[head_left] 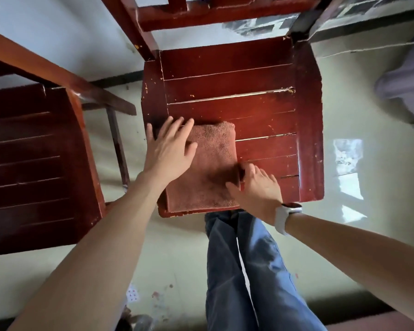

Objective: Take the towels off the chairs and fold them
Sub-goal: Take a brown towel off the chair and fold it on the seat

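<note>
A reddish-brown towel, folded into a narrow rectangle, lies on the front left part of a red wooden chair seat. My left hand rests flat with fingers spread on the towel's far left corner, partly over the seat. My right hand presses on the towel's right edge near the front, its fingertips curled against the fold. Whether those fingers pinch the cloth is not visible. A white watch sits on the right wrist.
A second red wooden chair stands close on the left, its seat bare. My legs in blue jeans stand just before the chair. A grey plastic object sits on the pale floor at the far right.
</note>
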Demonstrator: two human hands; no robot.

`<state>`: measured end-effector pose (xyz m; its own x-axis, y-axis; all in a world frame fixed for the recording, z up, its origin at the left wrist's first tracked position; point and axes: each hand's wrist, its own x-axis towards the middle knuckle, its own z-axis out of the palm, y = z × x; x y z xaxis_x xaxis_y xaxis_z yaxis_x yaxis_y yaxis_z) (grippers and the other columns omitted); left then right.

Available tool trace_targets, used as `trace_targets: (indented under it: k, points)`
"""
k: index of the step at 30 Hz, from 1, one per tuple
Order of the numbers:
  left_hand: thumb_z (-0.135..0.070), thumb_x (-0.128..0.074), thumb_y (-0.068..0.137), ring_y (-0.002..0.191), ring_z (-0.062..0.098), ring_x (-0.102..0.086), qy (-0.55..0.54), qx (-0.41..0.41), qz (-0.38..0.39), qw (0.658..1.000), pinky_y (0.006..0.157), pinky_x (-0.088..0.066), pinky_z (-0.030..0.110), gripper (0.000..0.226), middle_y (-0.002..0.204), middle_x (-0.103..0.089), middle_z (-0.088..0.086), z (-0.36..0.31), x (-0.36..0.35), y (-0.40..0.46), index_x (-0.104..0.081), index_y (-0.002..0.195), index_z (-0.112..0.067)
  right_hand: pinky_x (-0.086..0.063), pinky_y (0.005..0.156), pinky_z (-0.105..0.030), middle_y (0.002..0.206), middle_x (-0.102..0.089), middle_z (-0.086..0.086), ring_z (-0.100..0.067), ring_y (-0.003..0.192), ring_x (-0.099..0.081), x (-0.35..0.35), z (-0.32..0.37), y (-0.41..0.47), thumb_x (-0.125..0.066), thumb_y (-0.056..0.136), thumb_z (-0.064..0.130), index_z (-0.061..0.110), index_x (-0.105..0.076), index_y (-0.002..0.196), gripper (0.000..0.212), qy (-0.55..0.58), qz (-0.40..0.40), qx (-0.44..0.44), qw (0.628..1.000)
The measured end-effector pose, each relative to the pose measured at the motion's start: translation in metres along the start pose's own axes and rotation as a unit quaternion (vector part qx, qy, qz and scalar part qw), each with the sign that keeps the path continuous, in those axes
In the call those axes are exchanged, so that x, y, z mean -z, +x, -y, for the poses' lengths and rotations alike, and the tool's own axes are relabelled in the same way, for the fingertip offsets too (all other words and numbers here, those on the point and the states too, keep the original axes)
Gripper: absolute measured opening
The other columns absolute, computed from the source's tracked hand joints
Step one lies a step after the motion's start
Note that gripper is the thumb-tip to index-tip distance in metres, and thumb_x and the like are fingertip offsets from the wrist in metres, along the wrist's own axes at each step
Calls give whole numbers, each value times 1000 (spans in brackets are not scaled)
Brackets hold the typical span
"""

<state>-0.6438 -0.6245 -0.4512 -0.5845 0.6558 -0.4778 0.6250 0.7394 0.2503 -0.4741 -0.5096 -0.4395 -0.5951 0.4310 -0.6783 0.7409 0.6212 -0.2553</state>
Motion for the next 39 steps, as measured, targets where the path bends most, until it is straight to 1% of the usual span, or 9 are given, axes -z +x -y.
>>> trace_targets:
  k: [5,8,12,17,22,28,33,36,39]
  points:
    - [-36,-53,86,103,34,-56,-5,65,-77,995,99,-33,48,35,106,-64,11,-8,5,-4,-57,113,-13,-42,70,-30,98,-62,-9,-28,81,-55,19,9,11,-51,83,36,11,-45,107,36,54,83,-38,994]
    - [-41,-54,84,97,35,-60,-55,167,-25,984,88,-43,43,36,100,-66,10,-12,4,-17,-56,107,-13,-42,83,-37,103,-60,-10,-32,95,-55,52,-4,33,-53,83,31,12,-48,111,33,74,-53,-12,996]
    - [-43,-57,84,104,21,-57,-235,221,15,946,91,-45,36,43,114,-60,4,-20,-4,-24,-54,118,-17,-38,93,-43,117,-50,-15,-31,109,-46,80,-29,60,-48,87,22,7,-47,120,37,138,-244,6,960]
    - [-42,-55,87,110,11,-51,-415,260,5,872,90,-38,23,58,132,-52,4,-45,0,-7,-42,135,-11,-39,89,-36,119,-52,-17,-33,111,-49,56,-52,52,-53,89,25,2,-46,119,38,264,-148,-131,944]
    - [-31,-61,86,92,9,-53,-501,317,-31,804,80,-39,21,45,114,-60,3,-61,-1,8,-52,125,-9,-41,89,-34,115,-58,-18,-33,109,-54,45,-43,46,-55,89,26,-1,-50,115,38,335,-109,-188,917]
    - [-35,-56,88,74,3,-52,-468,281,-64,836,71,-40,22,14,87,-58,-5,-58,3,14,-58,92,-22,-42,85,-31,115,-59,-18,-31,106,-56,50,-41,51,-56,87,21,0,-53,118,37,371,-66,-203,904]
    - [-44,-60,84,64,13,-50,-446,345,-54,824,67,-44,27,43,64,-52,-1,-55,19,49,-44,57,-14,-38,88,-32,126,-47,-21,-34,111,-49,48,-39,51,-51,91,19,0,-44,123,38,323,-62,-188,925]
    - [-36,-64,83,89,24,-63,-403,348,-52,845,88,-51,34,28,86,-67,6,-55,24,65,-66,73,-9,-37,88,-32,128,-43,-21,-36,112,-47,49,-37,51,-48,93,19,0,-41,124,38,307,-60,-185,932]
    - [-29,-61,85,100,23,-62,-357,339,-100,864,86,-46,27,29,108,-69,8,-56,25,66,-69,104,-8,-32,81,-27,128,-42,-20,-34,111,-47,48,-37,50,-47,93,17,0,-41,124,36,302,-62,-185,933]
